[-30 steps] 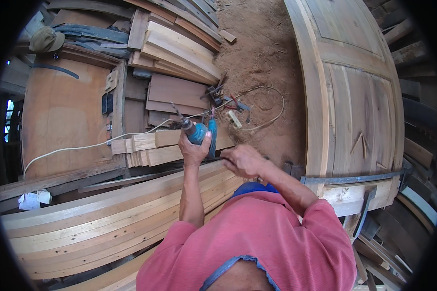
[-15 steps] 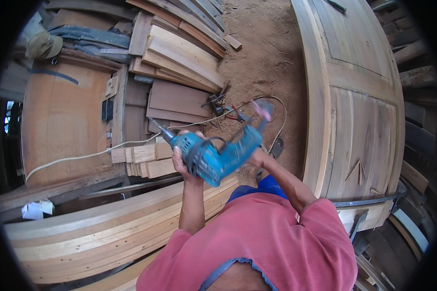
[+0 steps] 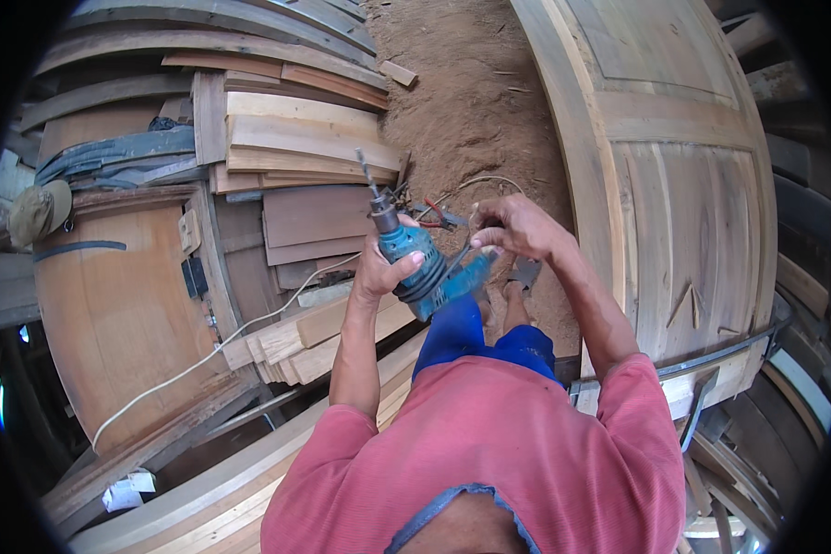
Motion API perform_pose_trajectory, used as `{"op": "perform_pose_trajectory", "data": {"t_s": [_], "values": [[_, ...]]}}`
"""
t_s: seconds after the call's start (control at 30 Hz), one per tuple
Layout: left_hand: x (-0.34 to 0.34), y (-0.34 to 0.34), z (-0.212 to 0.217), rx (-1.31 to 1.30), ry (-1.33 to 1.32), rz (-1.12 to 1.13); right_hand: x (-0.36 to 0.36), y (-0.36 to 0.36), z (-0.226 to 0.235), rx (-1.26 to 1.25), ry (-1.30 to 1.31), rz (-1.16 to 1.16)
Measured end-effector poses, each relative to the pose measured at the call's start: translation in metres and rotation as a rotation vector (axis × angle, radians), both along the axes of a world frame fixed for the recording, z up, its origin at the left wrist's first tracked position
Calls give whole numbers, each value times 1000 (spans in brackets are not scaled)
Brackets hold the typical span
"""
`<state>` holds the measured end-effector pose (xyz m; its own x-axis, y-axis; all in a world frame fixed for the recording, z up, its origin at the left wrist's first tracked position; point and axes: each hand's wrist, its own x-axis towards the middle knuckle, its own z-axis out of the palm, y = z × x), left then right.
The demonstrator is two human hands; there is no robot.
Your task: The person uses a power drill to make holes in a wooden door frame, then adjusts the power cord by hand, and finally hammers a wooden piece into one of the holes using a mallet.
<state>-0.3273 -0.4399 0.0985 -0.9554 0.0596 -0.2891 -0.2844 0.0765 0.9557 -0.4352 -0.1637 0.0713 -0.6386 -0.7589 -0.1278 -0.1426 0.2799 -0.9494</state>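
A teal power drill (image 3: pixel 406 244) sits in front of my chest, its chuck and long bit (image 3: pixel 365 168) tilted up and away. Closed around the body just behind the chuck is my left hand (image 3: pixel 376 270), thumb lying across the casing. Dark cord (image 3: pixel 418 284) is coiled about the drill. My right hand (image 3: pixel 519 228) is beside the handle, fingertips pinched on a stretch of the cord. The handle end is blurred.
A panelled wooden door (image 3: pixel 683 231) lies on the right, with a metal clamp bar (image 3: pixel 711 363) across its near end. Stacked boards (image 3: pixel 305 134) fill the left. Red-handled pliers (image 3: pixel 434 214) and a pale cable (image 3: pixel 249 325) lie beyond the drill.
The drill has swung so its bit points away rather than left. My right hand has risen from the handle to the cord. The view has shifted.
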Motion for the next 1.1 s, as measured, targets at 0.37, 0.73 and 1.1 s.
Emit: {"op": "perform_pose_trajectory", "data": {"t_s": [0.37,0.73,1.1], "values": [[-45,16,8,1267,118,206,89,-62,-120,-69,-417,-274],[-106,-69,13,-303,482,116,74,-80,45,164,54,-318],[-65,-69,-3,225,-339,-420,112,-35,-86,543,576,-675]]}}
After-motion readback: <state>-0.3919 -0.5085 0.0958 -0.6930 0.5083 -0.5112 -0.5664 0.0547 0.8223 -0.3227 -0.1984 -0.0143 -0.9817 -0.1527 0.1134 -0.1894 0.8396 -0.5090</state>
